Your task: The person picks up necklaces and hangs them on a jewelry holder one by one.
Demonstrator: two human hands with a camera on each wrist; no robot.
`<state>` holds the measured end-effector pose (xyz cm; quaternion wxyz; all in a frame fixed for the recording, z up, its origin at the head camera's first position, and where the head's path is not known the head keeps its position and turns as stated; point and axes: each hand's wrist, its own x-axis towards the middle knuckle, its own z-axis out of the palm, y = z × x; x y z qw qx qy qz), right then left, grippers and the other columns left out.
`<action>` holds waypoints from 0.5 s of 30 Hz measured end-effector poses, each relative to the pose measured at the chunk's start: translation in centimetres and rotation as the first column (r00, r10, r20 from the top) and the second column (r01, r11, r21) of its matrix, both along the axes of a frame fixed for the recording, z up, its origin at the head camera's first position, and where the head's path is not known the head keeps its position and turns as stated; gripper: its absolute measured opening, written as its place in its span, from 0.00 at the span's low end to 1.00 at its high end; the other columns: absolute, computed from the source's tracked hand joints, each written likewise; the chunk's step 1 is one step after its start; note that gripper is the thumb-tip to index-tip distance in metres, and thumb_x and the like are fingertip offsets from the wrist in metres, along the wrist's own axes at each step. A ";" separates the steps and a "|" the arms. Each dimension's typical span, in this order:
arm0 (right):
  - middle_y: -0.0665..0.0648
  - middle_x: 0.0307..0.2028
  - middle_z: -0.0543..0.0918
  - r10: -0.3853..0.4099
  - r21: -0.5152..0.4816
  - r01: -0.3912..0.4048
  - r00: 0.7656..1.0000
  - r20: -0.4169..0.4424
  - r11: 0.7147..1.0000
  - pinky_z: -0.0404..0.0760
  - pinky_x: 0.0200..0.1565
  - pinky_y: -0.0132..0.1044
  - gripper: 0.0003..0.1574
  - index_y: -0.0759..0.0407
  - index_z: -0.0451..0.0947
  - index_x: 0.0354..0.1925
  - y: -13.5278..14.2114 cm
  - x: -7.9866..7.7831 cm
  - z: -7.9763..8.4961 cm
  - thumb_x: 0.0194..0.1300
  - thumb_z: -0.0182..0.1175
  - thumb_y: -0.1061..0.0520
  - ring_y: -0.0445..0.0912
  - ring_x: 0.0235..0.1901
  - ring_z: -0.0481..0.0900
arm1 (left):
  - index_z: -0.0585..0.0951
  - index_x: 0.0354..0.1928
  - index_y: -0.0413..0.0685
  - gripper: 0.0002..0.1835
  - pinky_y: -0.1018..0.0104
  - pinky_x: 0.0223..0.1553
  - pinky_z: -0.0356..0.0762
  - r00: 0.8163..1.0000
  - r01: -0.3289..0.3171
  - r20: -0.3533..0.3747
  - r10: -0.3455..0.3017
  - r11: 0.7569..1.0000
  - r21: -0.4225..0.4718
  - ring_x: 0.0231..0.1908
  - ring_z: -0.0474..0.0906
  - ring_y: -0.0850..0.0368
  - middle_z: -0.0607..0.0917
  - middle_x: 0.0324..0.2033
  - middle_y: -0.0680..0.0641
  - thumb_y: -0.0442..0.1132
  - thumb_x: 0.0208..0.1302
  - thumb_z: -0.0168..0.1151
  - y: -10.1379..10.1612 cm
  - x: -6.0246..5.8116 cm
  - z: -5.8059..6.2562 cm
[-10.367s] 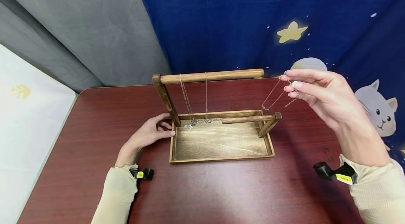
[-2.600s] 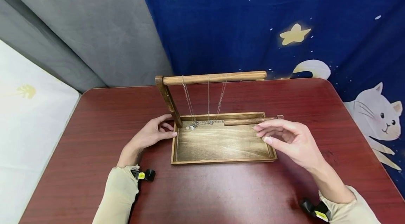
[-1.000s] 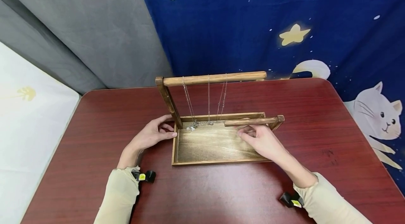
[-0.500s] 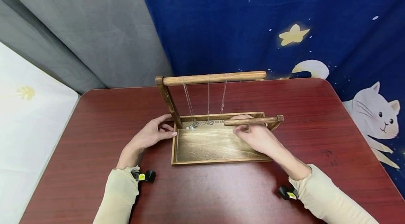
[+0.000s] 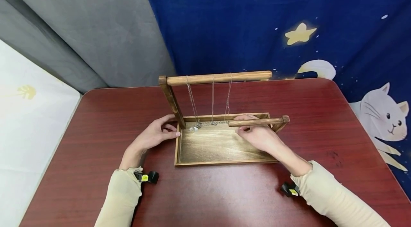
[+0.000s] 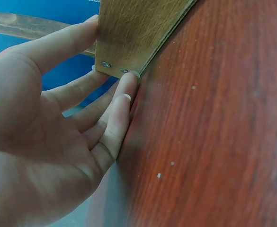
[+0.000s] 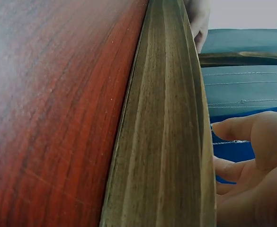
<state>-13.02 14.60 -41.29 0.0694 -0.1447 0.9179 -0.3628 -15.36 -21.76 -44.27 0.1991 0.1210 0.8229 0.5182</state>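
A wooden jewelry stand (image 5: 224,163) has a shallow tray, a high bar (image 5: 247,76) and a lower bar (image 5: 263,122). Three fine necklaces hang from the high bar: one with pendants (image 5: 191,98) at left, another (image 5: 213,95) in the middle and a third (image 5: 228,93) at right. My left hand (image 5: 152,135) holds the tray's left end, thumb on the rim. My right hand (image 5: 261,138) reaches around the lower bar's free end, thumb in front, fingers partly hidden behind. Thumb and fingers stand apart; in the right wrist view the tray wall (image 7: 162,118) hides some fingertips.
Chains (image 5: 218,123) lie along the tray's back side, running to the lower bar's free end. The stand rests on a red-brown table (image 5: 218,198). A blue patterned curtain (image 5: 224,24) and a grey curtain (image 5: 96,24) hang behind it.
Earlier my right hand held a necklace in the air; a third necklace now hangs from the high bar. That hand has since moved left around the lower bar. My left hand has stayed.
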 end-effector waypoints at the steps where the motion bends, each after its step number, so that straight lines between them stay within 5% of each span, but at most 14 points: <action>1: 0.49 0.30 0.78 0.001 0.010 -0.001 1.000 -0.008 1.000 0.70 0.28 0.33 0.17 0.54 0.81 0.51 0.0 -0.1 -0.1 0.64 0.62 0.60 0.39 0.22 0.68 | 0.65 0.70 0.37 0.37 0.71 0.43 0.77 1.000 -0.001 0.000 0.001 1.000 0.002 0.47 0.81 0.49 0.83 0.47 0.37 0.36 0.62 0.70 0.0 0.0 0.0; 15: 0.48 0.29 0.79 -0.005 -0.007 0.005 1.000 0.014 1.000 0.72 0.30 0.36 0.18 0.53 0.83 0.51 -0.4 -0.8 -0.7 0.61 0.64 0.60 0.40 0.24 0.70 | 0.64 0.71 0.36 0.38 0.70 0.43 0.76 1.000 0.006 -0.012 -0.006 1.000 -0.030 0.46 0.81 0.50 0.84 0.45 0.39 0.37 0.63 0.70 -0.1 0.0 0.1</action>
